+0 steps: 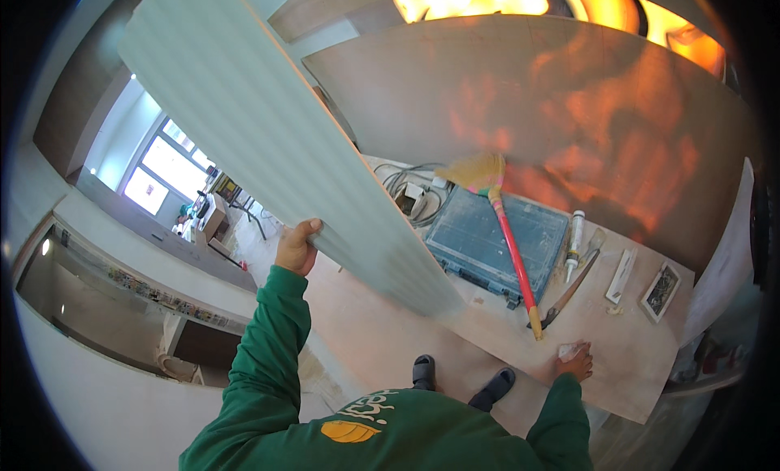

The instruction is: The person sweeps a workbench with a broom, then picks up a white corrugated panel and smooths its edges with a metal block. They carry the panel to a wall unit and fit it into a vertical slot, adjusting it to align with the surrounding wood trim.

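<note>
My left hand (298, 248) grips the edge of a long pale fluted panel (284, 146), which leans at a slant. My right hand (574, 361) is closed on a small whitish item (567, 350), too indistinct to name, on the plywood worktop (626, 365). Near it, a red-handled broom (514, 252) lies across a blue-grey toolbox (463, 231). To its right are a hammer (569, 292), a sealant tube (575, 244), a white narrow piece (621, 276) and an open tray of small metal pieces (659, 292).
A coiled cable (398, 177) lies behind the panel. An upright board (390, 89) backs the worktop, with bright orange light above it. A white wall with a recessed opening (97, 300) is at left; beyond are a window (158, 170) and a chair (237, 199). My feet stand below.
</note>
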Demonstrator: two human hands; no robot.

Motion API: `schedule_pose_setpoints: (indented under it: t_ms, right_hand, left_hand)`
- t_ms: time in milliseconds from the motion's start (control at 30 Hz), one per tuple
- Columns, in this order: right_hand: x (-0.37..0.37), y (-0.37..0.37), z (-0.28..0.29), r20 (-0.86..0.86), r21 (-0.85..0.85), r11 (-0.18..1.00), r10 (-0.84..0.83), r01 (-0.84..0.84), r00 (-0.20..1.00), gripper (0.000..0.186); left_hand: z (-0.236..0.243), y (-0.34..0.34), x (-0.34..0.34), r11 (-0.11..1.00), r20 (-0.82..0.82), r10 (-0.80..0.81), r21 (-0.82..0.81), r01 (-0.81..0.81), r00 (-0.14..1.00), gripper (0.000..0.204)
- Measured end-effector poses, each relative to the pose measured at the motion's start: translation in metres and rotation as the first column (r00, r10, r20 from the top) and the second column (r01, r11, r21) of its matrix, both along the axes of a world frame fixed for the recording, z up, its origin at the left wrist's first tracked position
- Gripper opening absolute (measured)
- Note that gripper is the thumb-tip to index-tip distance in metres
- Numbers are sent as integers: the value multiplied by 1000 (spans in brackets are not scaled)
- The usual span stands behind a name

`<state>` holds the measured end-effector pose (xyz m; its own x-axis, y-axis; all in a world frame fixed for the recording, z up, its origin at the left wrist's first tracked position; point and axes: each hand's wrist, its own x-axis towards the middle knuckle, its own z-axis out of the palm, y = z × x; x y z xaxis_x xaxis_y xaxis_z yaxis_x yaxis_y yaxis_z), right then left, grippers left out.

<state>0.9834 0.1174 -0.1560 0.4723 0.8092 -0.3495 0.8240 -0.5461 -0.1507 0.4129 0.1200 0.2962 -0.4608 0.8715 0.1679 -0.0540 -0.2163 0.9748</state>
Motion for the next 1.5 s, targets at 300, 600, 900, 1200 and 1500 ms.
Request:
schedule_pose_setpoints:
  t_ms: [300, 600, 900, 1200, 1500]
  right_hand:
    - [-20, 5, 3, 105, 78, 997, -27, 19, 994, 109]
    - [-95, -135, -82, -421, -5, 927, 338, -375, 842, 39]
    - [-265, -229, 80, -620, 114, 692, 610, -713, 494, 66]
    - [-528, -131, 412, -947, 201, 473, 319, -858, -46, 69]
    - [-673, -38, 342, -947, 295, 36, 144, -955, -287, 83]
  left_hand:
    - [4, -15, 5, 999, 8, 34, 14, -34, 999, 48]
    - [21, -45, -16, 977, -86, 137, 176, -121, 987, 35]
    - [31, -139, -209, 951, -24, 239, 208, -228, 971, 36]
    - [18, -205, -347, 856, -154, 514, 151, -494, 844, 24]
    - [15, -273, -433, 549, 53, 818, 230, -804, 573, 25]
